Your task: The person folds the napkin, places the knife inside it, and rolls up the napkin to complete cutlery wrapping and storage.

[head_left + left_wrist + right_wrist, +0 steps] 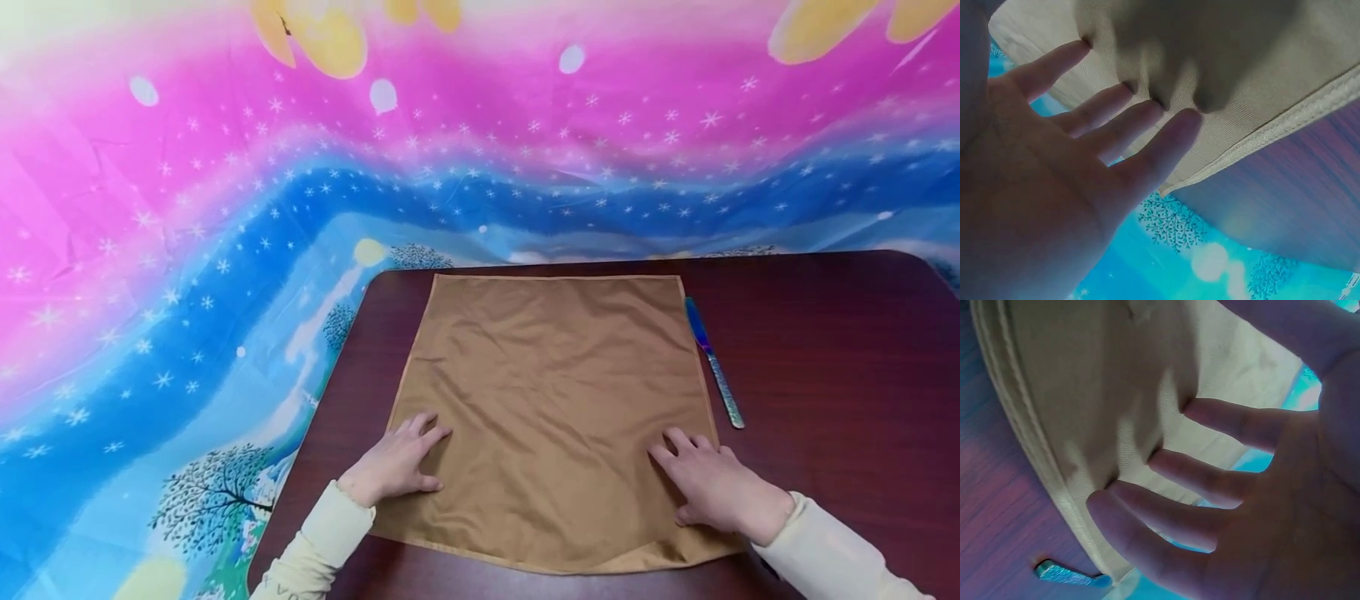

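A brown cloth napkin (pixel 555 400) with a stitched hem lies spread on the dark wooden table, lightly wrinkled across its middle. My left hand (pixel 397 460) rests its fingertips on the cloth near its left edge, fingers spread; the left wrist view shows those fingers (pixel 1160 144) touching the fabric. Over by the right edge, my right hand (pixel 712 487) presses its spread fingertips on the napkin, as the fingers (pixel 1166 512) in the right wrist view show. A shiny blue table knife (pixel 716 367) with a patterned handle lies just beyond the napkin's right edge.
The dark red-brown table (pixel 840 358) has rounded far corners and extends to the right of the knife. Behind it and along its left side hangs a pink and blue printed backdrop (pixel 247 275) with stars and trees.
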Motion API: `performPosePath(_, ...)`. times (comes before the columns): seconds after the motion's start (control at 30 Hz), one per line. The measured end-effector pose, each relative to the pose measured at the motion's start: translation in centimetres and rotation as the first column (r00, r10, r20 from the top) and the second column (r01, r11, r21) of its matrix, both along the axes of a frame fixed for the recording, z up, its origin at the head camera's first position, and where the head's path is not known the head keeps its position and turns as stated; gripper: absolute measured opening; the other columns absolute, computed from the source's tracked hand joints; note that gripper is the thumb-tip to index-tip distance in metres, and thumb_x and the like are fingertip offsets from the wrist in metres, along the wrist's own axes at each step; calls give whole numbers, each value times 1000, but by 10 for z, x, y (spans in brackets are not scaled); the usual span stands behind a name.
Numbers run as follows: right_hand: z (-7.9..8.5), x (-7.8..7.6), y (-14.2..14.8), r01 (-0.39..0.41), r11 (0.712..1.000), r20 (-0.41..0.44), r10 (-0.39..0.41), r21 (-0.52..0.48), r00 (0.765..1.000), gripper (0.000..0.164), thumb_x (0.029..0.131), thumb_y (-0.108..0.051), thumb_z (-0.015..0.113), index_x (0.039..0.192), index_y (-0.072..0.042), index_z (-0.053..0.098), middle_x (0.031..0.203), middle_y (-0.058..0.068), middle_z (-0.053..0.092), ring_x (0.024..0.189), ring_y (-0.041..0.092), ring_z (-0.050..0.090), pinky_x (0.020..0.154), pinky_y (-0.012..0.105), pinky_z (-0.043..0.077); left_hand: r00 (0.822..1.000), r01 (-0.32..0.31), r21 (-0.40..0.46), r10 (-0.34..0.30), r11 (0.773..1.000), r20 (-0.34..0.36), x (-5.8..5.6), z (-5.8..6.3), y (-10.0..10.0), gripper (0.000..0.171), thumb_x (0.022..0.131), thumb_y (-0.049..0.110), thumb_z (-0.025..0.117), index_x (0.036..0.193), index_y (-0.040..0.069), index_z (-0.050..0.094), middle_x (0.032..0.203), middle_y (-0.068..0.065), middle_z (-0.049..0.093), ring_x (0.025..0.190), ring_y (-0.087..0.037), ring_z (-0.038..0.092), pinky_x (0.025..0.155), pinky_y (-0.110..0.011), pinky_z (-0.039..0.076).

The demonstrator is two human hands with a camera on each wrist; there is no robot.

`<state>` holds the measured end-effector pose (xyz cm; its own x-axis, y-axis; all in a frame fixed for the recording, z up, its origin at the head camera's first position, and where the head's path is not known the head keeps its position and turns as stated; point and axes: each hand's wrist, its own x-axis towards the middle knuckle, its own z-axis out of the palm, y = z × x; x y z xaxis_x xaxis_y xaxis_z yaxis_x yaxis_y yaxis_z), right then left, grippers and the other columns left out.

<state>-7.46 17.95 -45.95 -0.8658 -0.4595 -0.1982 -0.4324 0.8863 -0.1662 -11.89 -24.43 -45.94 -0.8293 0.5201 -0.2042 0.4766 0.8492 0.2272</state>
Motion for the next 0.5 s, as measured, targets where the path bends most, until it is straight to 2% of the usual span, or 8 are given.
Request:
performPosePath(0.1,0,-1,3,0,1000,42,1,-18,999,83,54,-24,91,126,-3,55,132,23,46,109,45,52,66,58,47,1000,-14,3,14,1000,27,0,-1,-2,76,74,36,82,137,8,51,146,-22,40,130,-42,44,100,-54,43)
performPosePath(0.23,-2,-1,8,9,998,104,-3,-63,995,96,52,-20,91,136,1,49,144,29,36,124,52,41,75,68,45,999,-29,7,28,1000,35,0,-3,-3,78,73,38,82,138,9,50,147,-23,38,132,-42,42,100,-54,42)
performPosePath(0.33,-4,-1,12,14,996,139,-2,-90,990,106,48,-21,93,140,1,45,148,29,31,129,55,35,81,69,43,998,-41,15,40,999,44,-1,-3,-3,80,72,39,83,139,9,50,148,-23,37,133,-42,40,101,-53,42)
performPosePath(0.5,-4,-6,20,-1,994,147,16,-107,989,115,45,-29,95,143,-1,42,152,28,27,133,56,30,88,70,40,993,-70,22,67,997,95,-5,-2,-1,86,70,39,84,142,11,46,151,-22,32,136,-41,36,102,-52,42)
